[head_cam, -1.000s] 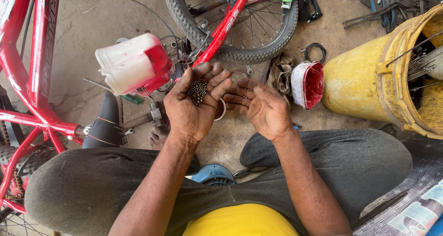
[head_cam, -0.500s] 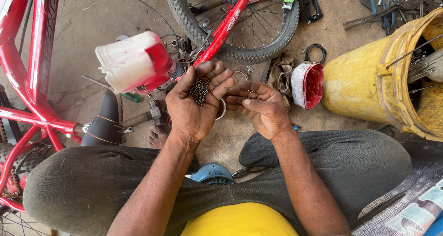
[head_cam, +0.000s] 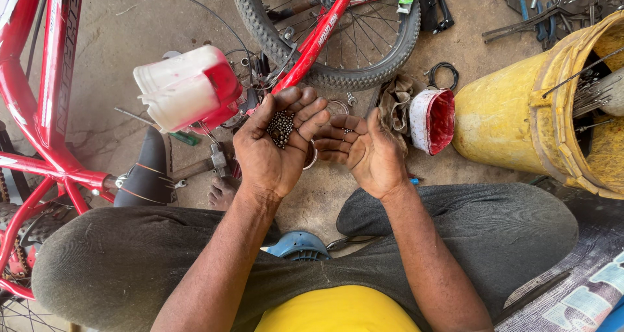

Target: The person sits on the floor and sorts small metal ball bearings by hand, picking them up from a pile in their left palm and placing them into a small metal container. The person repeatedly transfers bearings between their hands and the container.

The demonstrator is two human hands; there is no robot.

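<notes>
Bearing balls (head_cam: 281,127) heaped in cupped left hand (head_cam: 276,143)
Right hand (head_cam: 364,151) just right of the heap, fingers curled, holding one or two balls, palm up

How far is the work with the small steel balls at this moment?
Done: a heap of small steel balls lies in the open left hand. In hand: the right hand holds a few more on its curled fingers, beside the left. Left: the bicycle wheel lies on the ground, no balls fitted.
</notes>
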